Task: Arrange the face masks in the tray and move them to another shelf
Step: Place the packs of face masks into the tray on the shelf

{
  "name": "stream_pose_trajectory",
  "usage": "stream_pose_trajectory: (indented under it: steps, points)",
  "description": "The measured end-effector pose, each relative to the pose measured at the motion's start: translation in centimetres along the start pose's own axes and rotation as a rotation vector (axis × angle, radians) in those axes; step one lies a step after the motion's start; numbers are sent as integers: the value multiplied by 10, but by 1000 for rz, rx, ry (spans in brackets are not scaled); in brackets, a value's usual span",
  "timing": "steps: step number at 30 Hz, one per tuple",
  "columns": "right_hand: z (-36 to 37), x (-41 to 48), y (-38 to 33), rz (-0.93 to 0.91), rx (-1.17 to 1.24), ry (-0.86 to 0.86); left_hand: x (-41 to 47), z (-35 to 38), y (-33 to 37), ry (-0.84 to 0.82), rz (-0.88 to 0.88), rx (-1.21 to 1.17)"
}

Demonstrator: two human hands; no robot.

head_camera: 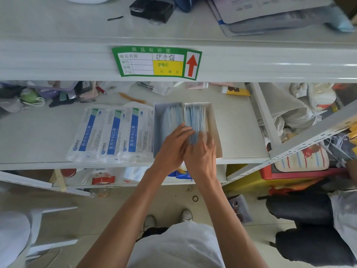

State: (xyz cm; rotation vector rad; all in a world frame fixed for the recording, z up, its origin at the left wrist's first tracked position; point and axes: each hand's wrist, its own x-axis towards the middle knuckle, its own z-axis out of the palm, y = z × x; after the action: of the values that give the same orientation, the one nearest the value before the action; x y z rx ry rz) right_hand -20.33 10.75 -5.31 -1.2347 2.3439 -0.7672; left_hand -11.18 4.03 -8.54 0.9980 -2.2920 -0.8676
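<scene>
Face masks (195, 118) stand on edge in the right compartment of a white two-compartment tray (215, 124), with a second batch leaning in the left compartment; the tray sits on the middle shelf (241, 132), just right of three sealed mask packets (114, 132) lying flat beside it. Both hands are at the near end of the right-hand stack: the left hand (172, 149) has its fingers curled over the divider onto the mask edges, and the right hand (201, 153) presses on the stack from the other side, so the grip of each looks closed lightly around the masks, squaring them up rather than lifting them. Judging by this, the arranging step is well along, since the loose masks are already filed into the two compartments, though the left batch slants and does not fill its space. Whether the sealed packets are meant to join the tray cannot be told. Carrying the tray to another shelf is not yet done: it rests flat on the shelf, with neither hand on its walls.
</scene>
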Motion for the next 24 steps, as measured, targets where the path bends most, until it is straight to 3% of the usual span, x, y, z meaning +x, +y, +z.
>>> stream_pose_trajectory:
  steps: [9,16,24]
  points:
    - [-32,37,11,132,54,-302,-4,-4,11,25,-45,6]
    - [-35,47,24,149,180,-267,3,1,19,43,-83,146]
    - [-38,45,27,124,237,-287,3,0,16,-5,-69,135]
